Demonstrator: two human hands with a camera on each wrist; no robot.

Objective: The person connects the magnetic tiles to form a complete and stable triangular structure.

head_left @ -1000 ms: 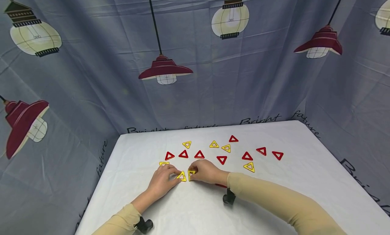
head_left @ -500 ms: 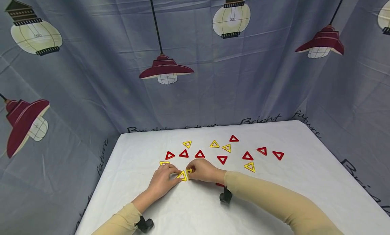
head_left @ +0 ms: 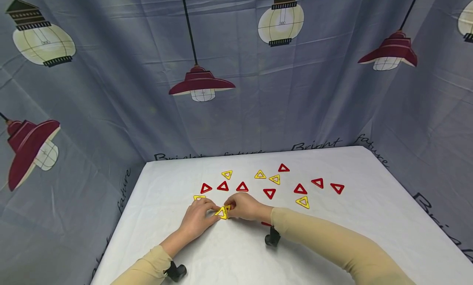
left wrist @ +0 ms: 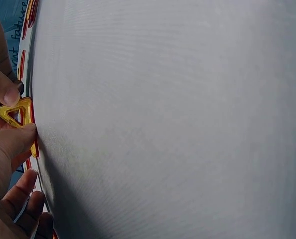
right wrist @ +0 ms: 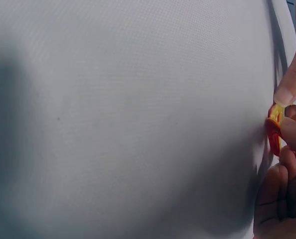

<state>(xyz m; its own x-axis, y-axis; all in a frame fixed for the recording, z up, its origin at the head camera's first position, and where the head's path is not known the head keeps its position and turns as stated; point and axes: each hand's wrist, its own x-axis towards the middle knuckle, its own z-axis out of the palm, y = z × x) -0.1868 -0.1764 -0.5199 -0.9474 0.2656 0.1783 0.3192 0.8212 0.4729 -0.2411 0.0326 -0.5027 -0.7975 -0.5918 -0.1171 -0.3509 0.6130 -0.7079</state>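
Note:
Near the middle of the table in the head view, my left hand (head_left: 197, 217) pinches a yellow triangle frame (head_left: 225, 214) that stands up from the cloth. My right hand (head_left: 245, 207) pinches a second yellow triangle frame (head_left: 228, 208), partly covered by its fingers. The two frames meet or overlap at their facing sides; whether they are joined I cannot tell. From the left wrist, yellow plastic (left wrist: 26, 105) shows between both thumbs. In the right wrist view, a bit of yellow (right wrist: 277, 113) and a red part (right wrist: 273, 133) appear by the fingertips.
Several red triangles lie beyond the hands, one of them (head_left: 242, 187) just behind the right hand. Yellow triangles (head_left: 303, 202) are scattered among them. Another yellow one (head_left: 199, 198) is partly behind the left hand. White cloth (head_left: 221, 260) covers the table; a printed curtain (head_left: 236, 125) surrounds it.
My right hand has moved left with its yellow triangle, closing the gap to the one in my left hand. The left hand stays nearly still.

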